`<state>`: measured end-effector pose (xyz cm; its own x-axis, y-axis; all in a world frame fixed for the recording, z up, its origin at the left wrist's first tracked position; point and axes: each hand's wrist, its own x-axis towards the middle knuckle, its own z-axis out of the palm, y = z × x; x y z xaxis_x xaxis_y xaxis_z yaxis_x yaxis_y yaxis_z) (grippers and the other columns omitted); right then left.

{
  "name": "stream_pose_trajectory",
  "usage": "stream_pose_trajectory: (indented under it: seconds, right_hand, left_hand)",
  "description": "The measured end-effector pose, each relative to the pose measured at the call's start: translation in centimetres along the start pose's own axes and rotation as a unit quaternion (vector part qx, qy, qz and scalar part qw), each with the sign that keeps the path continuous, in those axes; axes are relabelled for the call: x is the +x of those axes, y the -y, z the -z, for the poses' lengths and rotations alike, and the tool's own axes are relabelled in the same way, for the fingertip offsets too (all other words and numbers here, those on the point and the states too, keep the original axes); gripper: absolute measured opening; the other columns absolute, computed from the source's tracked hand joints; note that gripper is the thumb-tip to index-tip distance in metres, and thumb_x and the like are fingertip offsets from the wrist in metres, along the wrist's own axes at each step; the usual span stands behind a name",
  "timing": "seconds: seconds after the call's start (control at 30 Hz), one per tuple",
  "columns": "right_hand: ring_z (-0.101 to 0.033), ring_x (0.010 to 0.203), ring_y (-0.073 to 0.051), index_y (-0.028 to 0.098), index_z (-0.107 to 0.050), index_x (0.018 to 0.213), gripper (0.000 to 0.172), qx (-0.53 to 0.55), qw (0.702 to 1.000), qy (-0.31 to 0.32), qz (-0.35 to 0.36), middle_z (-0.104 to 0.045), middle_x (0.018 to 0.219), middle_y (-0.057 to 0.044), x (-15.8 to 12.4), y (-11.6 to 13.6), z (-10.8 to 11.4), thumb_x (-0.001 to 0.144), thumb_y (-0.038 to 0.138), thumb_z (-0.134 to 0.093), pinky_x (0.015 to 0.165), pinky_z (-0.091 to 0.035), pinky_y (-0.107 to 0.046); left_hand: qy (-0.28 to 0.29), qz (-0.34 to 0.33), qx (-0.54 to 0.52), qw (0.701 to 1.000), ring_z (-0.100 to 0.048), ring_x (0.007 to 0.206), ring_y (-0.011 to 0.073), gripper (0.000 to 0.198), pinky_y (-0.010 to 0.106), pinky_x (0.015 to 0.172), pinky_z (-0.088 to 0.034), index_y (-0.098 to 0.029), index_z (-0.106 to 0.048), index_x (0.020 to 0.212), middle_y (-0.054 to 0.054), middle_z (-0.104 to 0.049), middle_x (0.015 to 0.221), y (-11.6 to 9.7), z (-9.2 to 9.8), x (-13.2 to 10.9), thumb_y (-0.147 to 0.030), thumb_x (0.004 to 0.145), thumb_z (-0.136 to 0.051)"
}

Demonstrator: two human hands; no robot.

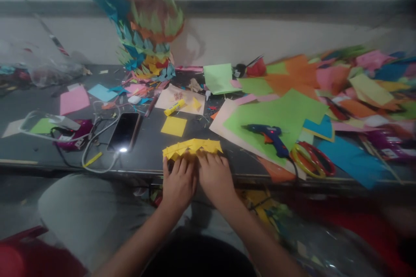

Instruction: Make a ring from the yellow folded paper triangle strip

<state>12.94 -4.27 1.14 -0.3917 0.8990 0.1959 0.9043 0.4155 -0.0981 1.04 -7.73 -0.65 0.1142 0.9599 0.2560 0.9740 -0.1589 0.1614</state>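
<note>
A row of folded yellow paper pieces (pixel 191 146) lies at the near edge of the dark table (pixel 146 151). My left hand (pixel 178 182) and my right hand (pixel 216 177) rest side by side just in front of it, fingers stretched forward and pressing on its near side. A flat yellow paper square (pixel 173 126) lies a little beyond the folded row. Further back, a yellow glue stick (pixel 174 107) lies on a beige sheet (pixel 180 99).
A tall spiky multicoloured paper figure (pixel 146 30) stands at the back. A phone (pixel 124 131) with a white cable lies to the left. A blue glue gun (pixel 269 136) and coloured rings (pixel 313 160) sit right, among heaps of coloured paper sheets (pixel 341 91).
</note>
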Motion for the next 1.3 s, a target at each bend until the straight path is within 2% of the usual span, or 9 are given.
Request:
stream_pose_trajectory:
  seconds: [0.23,0.43,0.6,0.8,0.97,1.07,1.13,1.23,1.3]
  right_hand:
    - [-0.055,0.102,-0.027,0.018,-0.061,0.113,0.032,-0.031,0.999,0.031,0.022,-0.062,0.113,-0.014,-0.1,0.3,-0.2,0.088,0.016,-0.043,0.084,-0.036,-0.040]
    - [-0.053,0.111,-0.022,0.011,-0.056,0.122,0.037,0.002,0.999,-0.024,0.044,-0.058,0.125,-0.012,-1.3,-0.5,-1.2,0.087,0.012,-0.044,0.091,-0.038,-0.035]
    - [-0.052,0.114,-0.021,0.014,-0.053,0.125,0.041,0.023,0.998,-0.009,0.052,-0.059,0.125,-0.010,-1.6,-1.4,-1.1,0.087,0.010,-0.041,0.094,-0.038,-0.035]
    - [-0.051,0.117,-0.020,0.013,-0.052,0.127,0.045,0.043,0.998,0.007,0.048,-0.056,0.128,-0.011,-1.4,-1.5,-0.8,0.084,0.006,-0.040,0.094,-0.040,-0.035]
    - [-0.051,0.118,-0.021,0.014,-0.053,0.126,0.044,0.041,0.999,0.020,0.030,-0.055,0.129,-0.010,-1.3,-1.1,-0.5,0.084,0.009,-0.041,0.094,-0.040,-0.036]
    - [-0.050,0.119,-0.020,0.013,-0.052,0.126,0.044,0.031,0.999,0.024,0.026,-0.053,0.131,-0.011,-1.3,-0.9,-0.3,0.084,0.009,-0.041,0.094,-0.039,-0.035]
    - [-0.050,0.119,-0.020,0.013,-0.051,0.127,0.045,0.022,0.999,0.036,0.026,-0.052,0.132,-0.012,-1.2,-0.8,-0.1,0.084,0.009,-0.040,0.093,-0.039,-0.034]
    - [-0.049,0.120,-0.020,0.014,-0.051,0.128,0.045,0.015,0.998,0.060,0.024,-0.048,0.135,-0.012,-1.1,-0.8,0.1,0.085,0.010,-0.040,0.093,-0.039,-0.034]
    - [-0.049,0.120,-0.021,0.014,-0.050,0.129,0.045,0.016,0.997,0.067,0.019,-0.046,0.137,-0.012,-1.0,-0.7,0.2,0.085,0.010,-0.040,0.093,-0.039,-0.035]
  left_hand:
    - [-0.010,0.002,-0.029,1.000,-0.052,0.113,0.0269,0.045,0.058,0.110,-0.009,-0.011,-0.045,0.130,0.014,-0.055,0.128,-0.3,0.2,-0.3,-0.023,0.087,-0.041]
    - [-0.013,0.003,0.002,1.000,-0.051,0.111,0.0299,0.047,0.062,0.107,-0.016,-0.014,-0.048,0.129,0.014,-0.056,0.123,-0.5,0.4,0.4,-0.033,0.086,-0.044]
    - [0.005,0.008,0.004,1.000,-0.051,0.107,0.0318,0.064,0.065,0.105,-0.016,-0.016,-0.042,0.134,0.014,-0.058,0.114,-0.4,1.3,1.5,-0.049,0.080,-0.053]
    - [0.002,0.045,-0.016,0.999,-0.051,0.110,0.0314,0.069,0.060,0.106,-0.020,-0.010,-0.048,0.127,0.016,-0.057,0.115,-0.3,2.1,2.3,-0.054,0.075,-0.059]
    - [0.016,0.045,-0.037,0.998,-0.058,0.100,0.0283,0.043,0.058,0.107,-0.019,-0.012,-0.057,0.111,0.013,-0.065,0.099,0.2,2.8,2.0,-0.044,0.082,-0.056]
    - [-0.026,0.042,-0.056,0.997,-0.062,0.093,0.0229,0.021,0.055,0.107,-0.020,-0.018,-0.060,0.104,0.008,-0.067,0.098,0.5,3.8,1.4,-0.026,0.088,-0.049]
    - [-0.052,0.032,-0.080,0.995,-0.063,0.088,0.0196,0.016,0.050,0.104,-0.026,-0.022,-0.063,0.093,0.004,-0.068,0.094,0.8,4.6,0.9,-0.020,0.088,-0.048]
    - [-0.088,0.022,-0.115,0.989,-0.064,0.079,0.0172,0.016,0.037,0.088,-0.041,-0.022,-0.065,0.080,0.002,-0.070,0.084,1.7,5.6,0.2,-0.022,0.087,-0.051]
    - [-0.116,0.036,-0.118,0.986,-0.064,0.073,0.0174,0.017,0.031,0.076,-0.045,-0.022,-0.066,0.079,0.002,-0.071,0.080,2.5,6.0,-0.2,-0.029,0.087,-0.053]
